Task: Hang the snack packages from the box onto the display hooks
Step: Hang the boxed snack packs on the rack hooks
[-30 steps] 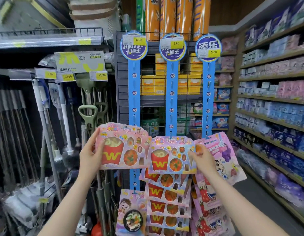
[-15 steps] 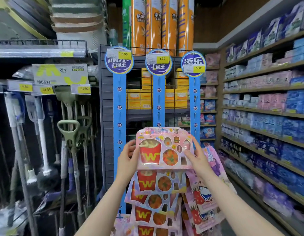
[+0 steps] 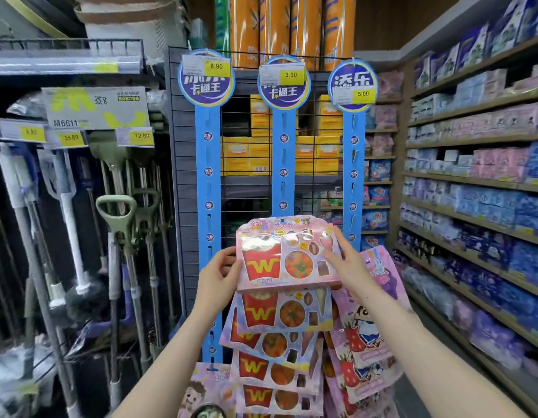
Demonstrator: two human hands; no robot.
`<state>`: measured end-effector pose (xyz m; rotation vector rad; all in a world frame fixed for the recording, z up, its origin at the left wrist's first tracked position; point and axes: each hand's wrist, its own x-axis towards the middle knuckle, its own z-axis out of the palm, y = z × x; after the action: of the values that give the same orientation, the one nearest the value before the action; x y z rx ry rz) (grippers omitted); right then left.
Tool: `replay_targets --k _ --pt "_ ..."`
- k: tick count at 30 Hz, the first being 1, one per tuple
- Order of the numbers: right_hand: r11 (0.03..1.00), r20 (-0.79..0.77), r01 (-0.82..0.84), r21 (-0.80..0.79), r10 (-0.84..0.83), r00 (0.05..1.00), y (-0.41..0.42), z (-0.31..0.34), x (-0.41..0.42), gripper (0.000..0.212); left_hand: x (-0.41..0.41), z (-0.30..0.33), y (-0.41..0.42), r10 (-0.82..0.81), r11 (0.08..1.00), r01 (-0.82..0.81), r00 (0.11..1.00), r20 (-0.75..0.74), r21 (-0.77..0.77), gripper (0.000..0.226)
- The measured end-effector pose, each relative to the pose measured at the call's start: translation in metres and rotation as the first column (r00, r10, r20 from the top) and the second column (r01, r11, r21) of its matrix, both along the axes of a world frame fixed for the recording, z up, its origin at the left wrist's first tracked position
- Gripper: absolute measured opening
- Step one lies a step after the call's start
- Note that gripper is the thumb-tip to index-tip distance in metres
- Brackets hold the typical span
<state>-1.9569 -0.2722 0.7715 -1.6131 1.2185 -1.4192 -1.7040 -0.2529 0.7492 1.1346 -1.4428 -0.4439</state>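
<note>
One pink snack package [image 3: 287, 256], printed with a red fries box and a W, is held up flat against the middle blue hanging strip [image 3: 283, 164], its top edge covering the strip's lower part. The left hand [image 3: 215, 283] grips its left edge with curled fingers; the right hand [image 3: 344, 263] holds the right side, thumb on the front and fingers along the edge. Directly below hang four more packages of the same print [image 3: 273, 342], overlapping like shingles. There are three blue strips in all: the left strip [image 3: 208, 164] is bare down to a package with a cartoon face [image 3: 206, 390] near the bottom edge of the view, and the right strip [image 3: 354, 164] carries pink strawberry packages [image 3: 364, 351] just beside the right forearm. Each strip has a round header with a price tag. Above the held package all three strips are bare. Mop handles [image 3: 123, 236] stand to the left, stocked shelves [image 3: 478, 182] to the right, with aisle floor between. Compared with half a second ago, the package sits a little higher on the middle strip and both hands have kept their hold.
</note>
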Motion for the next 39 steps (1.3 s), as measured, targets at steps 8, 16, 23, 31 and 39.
replay_targets --k 8,16,23,31,39 --pt "0.999 0.003 -0.022 -0.030 0.022 1.000 0.009 -0.009 0.006 0.060 0.008 -0.012 0.004 0.009 1.000 -0.009 1.000 0.000 -0.009 0.022" --pt "0.998 -0.008 0.019 -0.061 -0.020 1.000 -0.002 0.021 0.008 0.060 0.003 0.025 -0.009 0.017 0.997 -0.016 1.000 0.016 -0.072 0.037" --pt "1.000 -0.066 0.003 -0.011 -0.004 0.998 0.000 0.010 0.001 0.060 0.009 0.008 -0.011 0.051 0.996 -0.044 0.995 0.083 -0.082 0.032" --pt "0.999 -0.061 0.023 -0.040 -0.025 0.998 0.006 -0.007 0.000 0.059 -0.005 0.044 -0.035 0.094 0.970 0.000 0.921 0.379 -0.241 0.038" --pt "0.996 0.019 0.030 -0.079 -0.029 0.999 0.003 0.011 0.004 0.058 -0.018 0.073 -0.059 -0.014 0.996 0.050 0.901 0.434 -0.071 0.038"
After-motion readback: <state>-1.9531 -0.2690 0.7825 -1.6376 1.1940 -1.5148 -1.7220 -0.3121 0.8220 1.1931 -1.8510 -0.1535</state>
